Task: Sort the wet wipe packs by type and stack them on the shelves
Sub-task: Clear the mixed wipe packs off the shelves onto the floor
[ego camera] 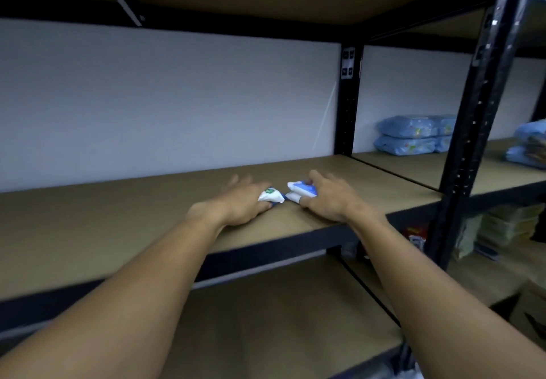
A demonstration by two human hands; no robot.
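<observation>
Both my hands reach onto the middle brown shelf board. My left hand grips a small white wipe pack with a green mark, which touches the board. Just to its right, my right hand holds a small stack of white and blue wipe packs, thumb on the near side and fingers over the far side. The two lots lie a short gap apart, near the shelf's front edge. My palms hide most of each pack.
Light blue wipe packs are stacked at the back of the neighbouring shelf bay, with more blue packs at the far right. A black upright post divides the bays. Yellowish packs sit on the lower right shelf. The lower shelf board lies below my arms.
</observation>
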